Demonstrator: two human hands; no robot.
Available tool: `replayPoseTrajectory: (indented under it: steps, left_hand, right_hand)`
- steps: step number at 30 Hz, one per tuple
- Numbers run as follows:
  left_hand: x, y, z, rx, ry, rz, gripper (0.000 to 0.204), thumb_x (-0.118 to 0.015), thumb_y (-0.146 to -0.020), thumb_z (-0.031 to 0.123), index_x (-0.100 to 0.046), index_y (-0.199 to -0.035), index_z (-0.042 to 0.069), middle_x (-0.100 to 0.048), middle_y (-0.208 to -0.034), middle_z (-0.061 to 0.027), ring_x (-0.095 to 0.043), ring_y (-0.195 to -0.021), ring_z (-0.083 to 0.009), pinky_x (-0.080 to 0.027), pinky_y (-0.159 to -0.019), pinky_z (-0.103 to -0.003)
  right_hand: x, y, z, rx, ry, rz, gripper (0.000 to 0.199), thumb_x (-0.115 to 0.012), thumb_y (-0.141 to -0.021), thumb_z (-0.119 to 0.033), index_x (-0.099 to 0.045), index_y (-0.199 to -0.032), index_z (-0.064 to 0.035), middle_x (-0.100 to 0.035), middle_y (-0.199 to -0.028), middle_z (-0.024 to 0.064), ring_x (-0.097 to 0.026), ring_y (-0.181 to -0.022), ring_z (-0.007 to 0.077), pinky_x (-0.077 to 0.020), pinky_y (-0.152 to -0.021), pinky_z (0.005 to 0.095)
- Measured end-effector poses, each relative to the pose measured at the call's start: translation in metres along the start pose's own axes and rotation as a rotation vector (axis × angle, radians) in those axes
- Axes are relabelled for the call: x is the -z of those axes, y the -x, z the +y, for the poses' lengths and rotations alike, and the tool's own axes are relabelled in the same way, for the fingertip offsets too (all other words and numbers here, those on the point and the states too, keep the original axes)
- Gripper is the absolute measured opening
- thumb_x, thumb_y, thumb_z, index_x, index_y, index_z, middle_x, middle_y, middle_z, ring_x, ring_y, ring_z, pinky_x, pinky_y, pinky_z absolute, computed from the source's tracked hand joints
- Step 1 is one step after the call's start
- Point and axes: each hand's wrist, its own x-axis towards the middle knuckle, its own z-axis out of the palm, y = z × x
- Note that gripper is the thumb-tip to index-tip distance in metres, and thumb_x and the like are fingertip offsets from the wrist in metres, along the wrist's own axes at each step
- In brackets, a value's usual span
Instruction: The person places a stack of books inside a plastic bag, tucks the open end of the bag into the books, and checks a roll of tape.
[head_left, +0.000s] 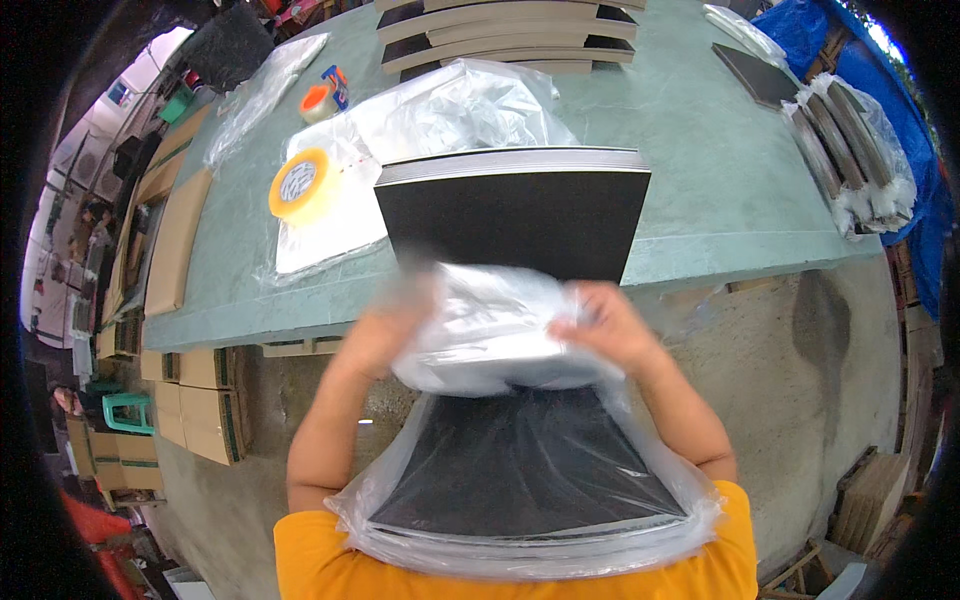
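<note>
A stack of black flat panels (530, 470) sits low in the view at about 6 o'clock, pressed against the person's orange shirt (310, 560), its broad face up and its long axis running from 6 toward 12 o'clock. A clear plastic bag (500, 335) sheathes it; the film is thin, glossy and creased, gathered into a bunch at the stack's far end. The left hand (385, 325) is closed on the bunched film at 10 o'clock of the stack; motion blur hides the fingers. The right hand (605, 325) is curled tight on the same film at 2 o'clock.

Directly beyond, at 12 o'clock, a second stack of black panels (515, 215) lies on the grey-green desk (700, 180), its near edge overhanging the rim. A crumpled clear bag (460, 105) rests behind it. At 10 o'clock lie a yellow tape roll (300, 185) on flat plastic sheeting and, farther off, a tape dispenser (325, 95). Bagged panel bundles (850, 150) stand at 2 o'clock. Concrete floor (820, 360) shows below the desk; cardboard cartons (205, 400) are stacked at 9 o'clock.
</note>
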Motion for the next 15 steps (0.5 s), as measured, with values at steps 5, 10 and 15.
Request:
replayPoseTrajectory:
  steps: [5,10,15]
  left_hand:
    - [0.015,-0.01,-0.001,-0.075,0.753,-0.08,0.031,-0.045,-0.083,0.014,-0.049,-0.108,-0.004,-0.059,-0.095,-0.0095,-0.059,-0.078,-0.0142,-0.048,-0.069,-0.025]
    - [0.017,-0.014,-0.006,-0.086,0.72,-0.071,0.028,-0.044,-0.083,0.014,-0.051,-0.105,-0.003,-0.059,-0.093,-0.0089,-0.059,-0.077,-0.0137,-0.048,-0.068,-0.025]
    - [0.022,-0.008,-0.003,-0.143,0.33,0.149,0.023,-0.046,-0.083,0.014,-0.053,-0.1,-0.002,-0.059,-0.083,-0.0075,-0.058,-0.073,-0.0137,-0.047,-0.064,-0.025]
  right_hand:
    - [0.023,0.012,0.015,0.028,-0.779,-0.033,0.058,-0.05,-0.079,-0.041,-0.044,-0.113,0.0062,-0.055,-0.103,0.0153,-0.055,-0.094,0.0225,-0.0436,-0.082,0.0328]
    - [0.026,0.002,0.008,0.047,-0.699,-0.017,0.039,-0.056,-0.079,-0.03,-0.054,-0.1,0.0025,-0.058,-0.091,0.0106,-0.056,-0.082,0.0158,-0.0444,-0.074,0.0284]
    - [0.027,-0.002,0.019,-0.108,-0.348,0.094,0.016,-0.067,-0.072,-0.015,-0.061,-0.078,-0.0012,-0.058,-0.067,0.0005,-0.052,-0.061,0.0064,-0.041,-0.055,0.0186]
